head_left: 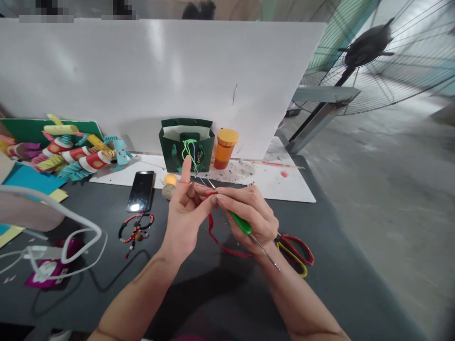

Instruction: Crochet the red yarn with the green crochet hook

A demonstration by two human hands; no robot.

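My right hand [250, 213] grips a crochet hook with a green handle [241, 222]; its metal tail points down toward my wrist. The hook's tip meets a small piece of red yarn work [212, 194] pinched between the thumb and fingers of my left hand [188, 213]. My left index finger stands raised, and a thin strand crosses near its base. From the work a red yarn tail [222, 244] hangs down and runs under my right wrist. Scissors with red and yellow handles [300, 253] lie beside that wrist, their blades hidden. The stitches are too small to make out.
Behind my hands stand a dark green paper bag [167, 154] with bright cords and an orange jar [223, 152]. Leftward lie a phone [141, 191], a beaded bracelet [137, 230], paper figures [76, 156] and a white cable [81, 220]. A fan [368, 47] stands right of the table.
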